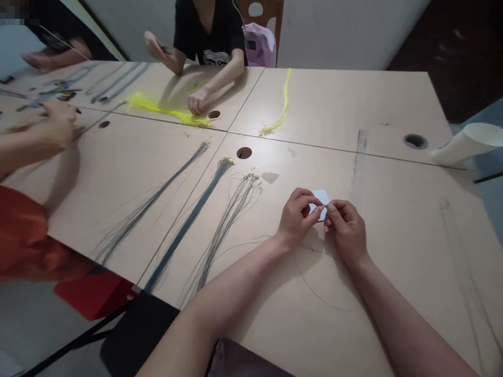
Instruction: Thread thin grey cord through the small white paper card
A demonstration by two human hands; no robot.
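My left hand (299, 215) and my right hand (348, 228) meet over the table, both closed with thumb and finger pinched together. Between the fingertips is the end of a thin cord, mostly hidden. A loose, thin grey cord (314, 293) curves over the tabletop beneath my wrists. Right behind my fingertips lies a small pale card (321, 197). To the left, a bundle of grey cords (226, 225) with gold-coloured metal ends lies at a slant. Alongside it are a thicker dark blue-green bundle (192, 214) and a thinner dark bundle (157, 196).
Yellow cords (165, 110) lie by a co-worker's hand (198, 100); another yellow bundle (286, 99) lies further right. A clear ruler (359, 152) is behind my right hand. A white cup-like container (471, 144) stands far right. Another person's arm (35, 133) reaches in from the left.
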